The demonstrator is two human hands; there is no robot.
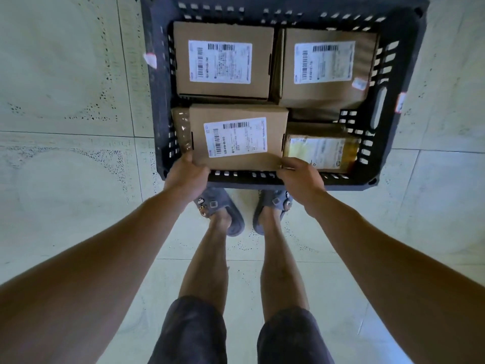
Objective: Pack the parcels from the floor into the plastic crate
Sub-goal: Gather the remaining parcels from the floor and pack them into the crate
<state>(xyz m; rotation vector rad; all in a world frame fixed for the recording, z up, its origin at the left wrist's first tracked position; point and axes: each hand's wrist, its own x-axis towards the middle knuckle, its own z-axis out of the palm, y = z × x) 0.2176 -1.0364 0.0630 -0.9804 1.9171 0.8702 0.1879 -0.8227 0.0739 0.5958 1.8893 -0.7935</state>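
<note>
A dark plastic crate (pixel 388 106) stands on the floor in front of my feet. Inside lie two cardboard parcels at the back, one on the left (pixel 223 61) and one on the right (pixel 325 69), each with a white label. A third cardboard parcel (pixel 236 137) sits at the near left of the crate. My left hand (pixel 187 177) grips its near left corner and my right hand (pixel 301 179) grips its near right corner. A lower, tape-wrapped parcel (pixel 322 151) lies at the near right, partly hidden by my right hand.
Pale tiled floor (pixel 65 101) surrounds the crate on all sides. My feet in grey sandals (pixel 223 214) stand just behind the crate's near wall. No loose parcels show on the floor in view.
</note>
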